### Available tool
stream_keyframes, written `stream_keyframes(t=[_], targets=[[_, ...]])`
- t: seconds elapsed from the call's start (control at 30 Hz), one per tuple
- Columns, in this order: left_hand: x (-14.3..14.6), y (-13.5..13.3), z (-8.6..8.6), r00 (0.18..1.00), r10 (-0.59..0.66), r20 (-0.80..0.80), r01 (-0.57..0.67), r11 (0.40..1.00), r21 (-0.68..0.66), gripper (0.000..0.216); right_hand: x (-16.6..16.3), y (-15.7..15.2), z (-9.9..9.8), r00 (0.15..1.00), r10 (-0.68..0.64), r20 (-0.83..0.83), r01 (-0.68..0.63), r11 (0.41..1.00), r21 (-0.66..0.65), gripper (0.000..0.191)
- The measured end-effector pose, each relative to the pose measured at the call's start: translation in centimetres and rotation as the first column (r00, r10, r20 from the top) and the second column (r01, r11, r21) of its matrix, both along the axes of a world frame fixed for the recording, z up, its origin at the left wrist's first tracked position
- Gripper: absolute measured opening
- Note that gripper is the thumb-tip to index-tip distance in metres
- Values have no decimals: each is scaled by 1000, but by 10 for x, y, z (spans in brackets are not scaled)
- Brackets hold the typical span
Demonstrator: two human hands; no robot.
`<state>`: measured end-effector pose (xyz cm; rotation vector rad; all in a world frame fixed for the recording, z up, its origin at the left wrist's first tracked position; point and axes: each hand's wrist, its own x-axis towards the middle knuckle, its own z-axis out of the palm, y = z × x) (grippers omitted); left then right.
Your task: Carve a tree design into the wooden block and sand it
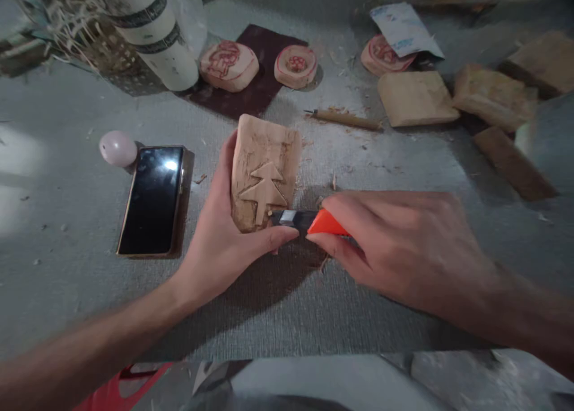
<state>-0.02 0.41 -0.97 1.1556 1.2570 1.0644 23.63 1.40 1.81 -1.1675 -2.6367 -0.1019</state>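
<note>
A wooden block (268,160) with a raised tree shape carved into its face is gripped by my left hand (224,237), fingers behind its left side and thumb along the lower edge. My right hand (394,243) is closed around the orange handle of a utility knife (327,222). The knife's dark blade end touches the block's lower right, beside the tree trunk, close to my left thumb. Small shavings lie around the block. A wooden-handled carving tool (345,119) rests on the table beyond, its thin tip pointing left.
Left of the block are a phone (151,201) and a pale egg-shaped object (118,148). Behind stand a white cylinder (173,64), a round-cornered carved block (229,66) and a smaller one (295,67) on dark sheet (260,97). Several wood pieces (417,99) lie at right.
</note>
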Motion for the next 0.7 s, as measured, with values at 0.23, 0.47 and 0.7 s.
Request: stream_keyframes(t=[0.23,0.47,0.7], targets=[[2,3,-3,997,-49,53,47,998,46,133,3,6,0,1000,5,-8,-5,997,-76,31],[1,2,-5,1000,-17,-23,19,995,93,133,4,4,0,1000,-9,-15,8,996,-88,33],[3,1,-1,985,1,171,4,1000,-26,148,6,6,0,999,22,-28,-27,985,-172,32]])
